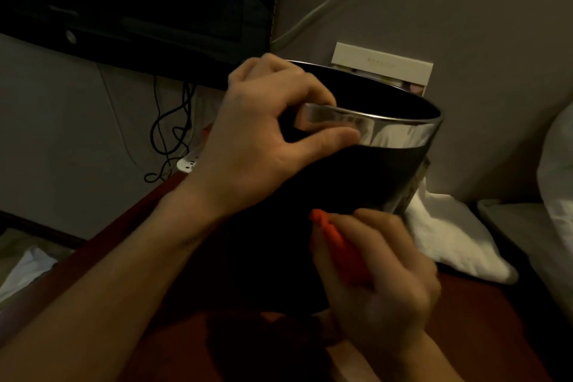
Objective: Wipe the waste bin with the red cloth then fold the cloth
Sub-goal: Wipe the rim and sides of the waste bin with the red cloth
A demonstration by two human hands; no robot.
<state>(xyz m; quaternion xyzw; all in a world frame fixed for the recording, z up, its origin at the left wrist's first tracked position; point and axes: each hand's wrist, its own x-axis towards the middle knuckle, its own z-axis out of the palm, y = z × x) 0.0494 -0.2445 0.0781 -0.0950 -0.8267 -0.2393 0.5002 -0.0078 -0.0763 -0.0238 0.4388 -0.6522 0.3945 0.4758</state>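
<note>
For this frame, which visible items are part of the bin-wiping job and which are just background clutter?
In the job:
waste bin, gripped at its rim by the left hand
red cloth, bunched in the right hand against the bin's side

Just lying about:
monitor
black cables
white cloth
white box against the wall

bin body [356, 177]: dark, matt-looking, smooth; material can't tell
bin rim band [400, 132]: metal, polished, mirror-glossy w/ reflections
bin inside [387, 99]: dark, slight sheen
red cloth [338, 248]: soft fabric, matt, bunched in right hand [381, 282]
tabletop [483, 319]: reddish-brown, wood look, smooth, low sheen
white cloth [452, 236]: soft textile, matt, rumpled
screen [139, 0]: black, glossy glass/plastic
cables [170, 133]: black, smooth plastic sheath
wall [434, 3]: matt, plain
card [381, 63]: pale paper/card, matt
</note>
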